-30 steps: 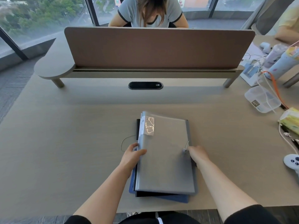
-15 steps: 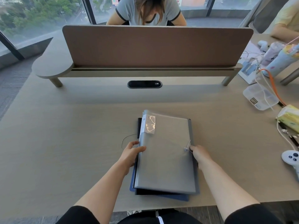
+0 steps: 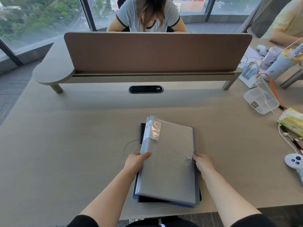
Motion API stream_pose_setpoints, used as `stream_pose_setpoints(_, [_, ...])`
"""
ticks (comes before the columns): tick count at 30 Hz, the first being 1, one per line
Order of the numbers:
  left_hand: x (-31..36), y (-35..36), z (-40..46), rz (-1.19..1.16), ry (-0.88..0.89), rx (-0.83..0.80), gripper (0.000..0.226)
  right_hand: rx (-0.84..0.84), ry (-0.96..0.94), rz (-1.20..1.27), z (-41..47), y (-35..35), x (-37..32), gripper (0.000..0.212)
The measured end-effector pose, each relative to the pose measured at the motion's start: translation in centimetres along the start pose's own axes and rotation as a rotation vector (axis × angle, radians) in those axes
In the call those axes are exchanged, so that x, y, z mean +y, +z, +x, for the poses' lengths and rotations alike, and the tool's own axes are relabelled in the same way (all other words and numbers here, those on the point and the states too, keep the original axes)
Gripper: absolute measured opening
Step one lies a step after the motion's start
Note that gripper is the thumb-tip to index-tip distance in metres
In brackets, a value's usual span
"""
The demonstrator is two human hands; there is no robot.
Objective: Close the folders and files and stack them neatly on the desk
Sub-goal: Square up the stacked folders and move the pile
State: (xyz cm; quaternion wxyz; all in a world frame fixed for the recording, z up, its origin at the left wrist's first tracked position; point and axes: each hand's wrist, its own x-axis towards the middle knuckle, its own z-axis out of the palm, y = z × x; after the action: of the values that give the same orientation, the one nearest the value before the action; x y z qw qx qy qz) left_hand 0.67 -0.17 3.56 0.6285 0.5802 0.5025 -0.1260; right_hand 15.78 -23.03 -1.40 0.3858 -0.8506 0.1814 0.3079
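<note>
Folders sit stacked at lower centre of the frame on my counter [image 3: 65, 136]. Left of the stack, a thin elastic cord [image 3: 129, 147] loops loose on the surface. My left hand [image 3: 136, 163] grips the left edge of the top grey folder [image 3: 168, 161], thumb lying across its cover, the other fingers curled out of sight beneath. That folder lies closed and slightly askew, its clear tab pocket [image 3: 155, 131] near the upper left corner. Beneath it a black folder [image 3: 142, 133] shows along the left and bottom edges, with a blue folder [image 3: 134, 196] peeking out at the lower left corner. My right hand [image 3: 203, 163] holds the grey folder's right edge, fingers pinched on the string by its small round button clasp [image 3: 189, 159]. At the right of the frame stand a clear plastic box [image 3: 260, 100], a tissue pack [image 3: 293, 122] and a white game controller [image 3: 294, 160]. Across the upper centre runs a brown desk divider [image 3: 157, 53].
</note>
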Motion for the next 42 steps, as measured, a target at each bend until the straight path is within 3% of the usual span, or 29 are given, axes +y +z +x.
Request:
stream_pose_setpoints(5, [-0.4, 0.0, -0.2, -0.056, 0.025, -0.006, 0.028, -0.050, 0.061, 0.059, -1.4, -0.9, -0.9, 0.010])
stream_pose_setpoints(12, [0.5, 1.0, -0.8, -0.161, 0.106, -0.031, 0.045, -0.018, 0.009, 0.172, -1.8, -0.8, -0.7, 0.023])
stream_pose_setpoints(14, [0.7, 1.3, -0.8, -0.175, 0.118, -0.035, 0.047, 0.001, -0.002, 0.177, -1.5, -0.7, -0.5, 0.016])
stream_pose_setpoints(21, [-0.1, 1.9, -1.1, -0.192, 0.143, -0.108, 0.037, 0.077, -0.051, 0.080, -1.8, -1.0, -0.2, 0.018])
stream_pose_setpoints(28, [-1.3, 0.7, -1.4, -0.133, 0.173, -0.079, 0.033, 0.058, -0.113, -0.094, -3.1, -0.7, 0.1, 0.023])
stream_pose_setpoints(35, [-1.6, -0.1, 0.0, 0.020, 0.125, -0.069, 0.035, 0.092, -0.042, -0.160, -4.4, -0.1, -0.4, 0.017])
stream_pose_setpoints(42, [-0.1, -0.1, -0.6, -0.072, 0.021, -0.102, 0.036, 0.017, 0.125, -0.007, -5.1, -1.0, -1.8, 0.009])
